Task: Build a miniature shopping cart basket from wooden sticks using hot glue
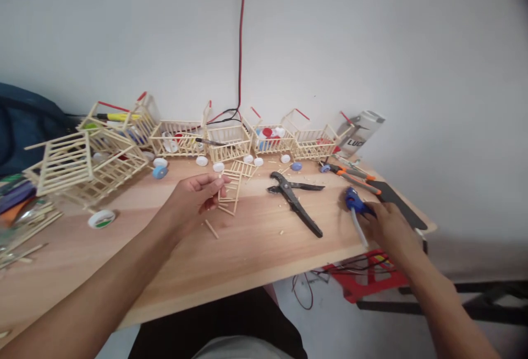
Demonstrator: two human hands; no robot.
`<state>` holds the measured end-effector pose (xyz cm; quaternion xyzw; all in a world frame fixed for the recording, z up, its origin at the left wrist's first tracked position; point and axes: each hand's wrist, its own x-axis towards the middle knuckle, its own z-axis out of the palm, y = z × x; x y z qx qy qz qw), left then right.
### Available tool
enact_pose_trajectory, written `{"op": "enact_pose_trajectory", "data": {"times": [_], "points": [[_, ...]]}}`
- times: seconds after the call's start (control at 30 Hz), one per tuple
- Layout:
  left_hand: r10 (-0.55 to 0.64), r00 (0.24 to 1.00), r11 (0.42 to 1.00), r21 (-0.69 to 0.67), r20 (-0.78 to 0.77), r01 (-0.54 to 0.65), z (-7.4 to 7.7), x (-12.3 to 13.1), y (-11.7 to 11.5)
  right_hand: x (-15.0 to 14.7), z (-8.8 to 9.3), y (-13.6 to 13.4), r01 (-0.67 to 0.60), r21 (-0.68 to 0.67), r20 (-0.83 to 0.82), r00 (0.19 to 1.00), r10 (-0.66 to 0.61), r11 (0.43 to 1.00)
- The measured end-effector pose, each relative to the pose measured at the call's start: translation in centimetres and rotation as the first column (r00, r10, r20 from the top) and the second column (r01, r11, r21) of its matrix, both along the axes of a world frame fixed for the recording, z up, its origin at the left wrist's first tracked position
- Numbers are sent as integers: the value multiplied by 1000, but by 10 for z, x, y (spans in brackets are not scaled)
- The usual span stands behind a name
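Observation:
My left hand (pixel 193 198) reaches over the wooden table (pixel 165 254) and pinches a small ladder-like frame of wooden sticks (pixel 230 193), which rests on the tabletop. Near the table's right edge, my right hand (pixel 390 227) is closed around a blue glue gun (pixel 355 203) with a white glue stick poking out of its back. Black pliers (pixel 295 199) lie on the table between the two hands. A loose wooden stick (pixel 212 229) lies just below my left hand.
Several stick-built baskets (pixel 229 142) line the wall, and a larger stick cage (pixel 78 164) stands at the left. Bottle caps (pixel 160 172), a tape roll (pixel 101 219), an orange-handled tool (pixel 355 177) and a red-black cable (pixel 240 45) are nearby. A red stool (pixel 367 279) stands below the table's right edge.

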<state>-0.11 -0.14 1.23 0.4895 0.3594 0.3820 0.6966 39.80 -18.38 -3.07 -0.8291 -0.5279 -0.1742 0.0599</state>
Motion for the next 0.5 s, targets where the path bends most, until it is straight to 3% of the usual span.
{"op": "enact_pose_trajectory", "data": {"times": [0.1,0.27,0.5], "points": [[12,1000,1000,-12,-18,-12,0,0,0,2,0,-1,-23,31,-43,999,24,999],[31,999,999,-8,-28,-32,-1,0,0,1,-1,2,-90,-32,-66,994,88,995],[38,999,999,13,-23,-38,0,1,-2,5,-6,3,-16,-161,38,999,22,987]]}}
